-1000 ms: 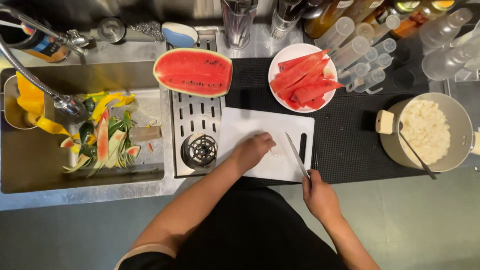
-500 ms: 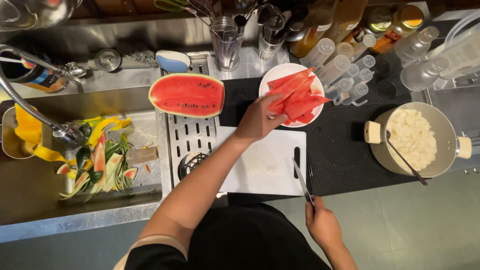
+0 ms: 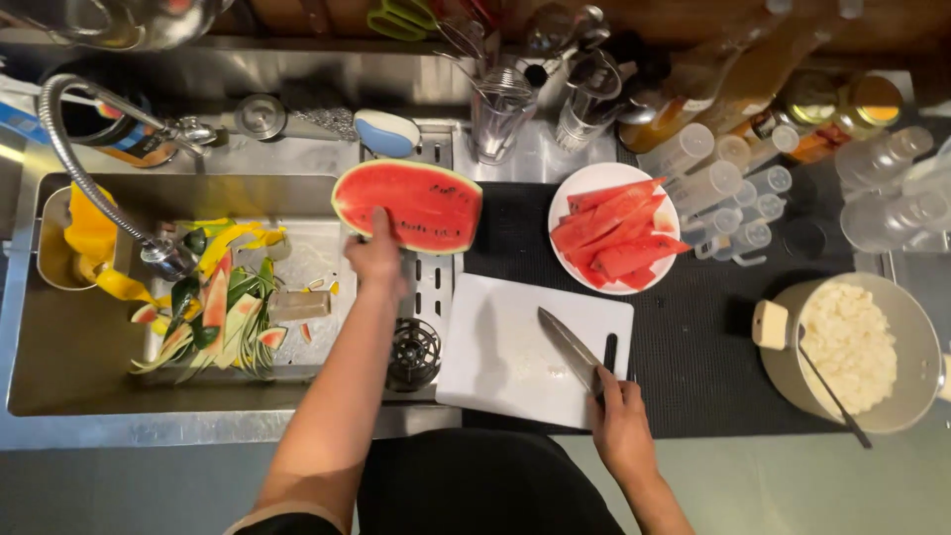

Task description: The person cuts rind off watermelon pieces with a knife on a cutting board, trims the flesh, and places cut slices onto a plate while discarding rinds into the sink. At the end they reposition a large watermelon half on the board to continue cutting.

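Behind the white cutting board (image 3: 515, 347), the left hand (image 3: 377, 256) grips the watermelon half (image 3: 408, 205), lying sideways. The right hand (image 3: 616, 416) holds a knife (image 3: 570, 349) on the board.

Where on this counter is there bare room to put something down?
The white plastic cutting board is bare left of the steel knife. The black mat is free between the white plate of watermelon slices and the grey pan. The back row of clear cups is crowded.
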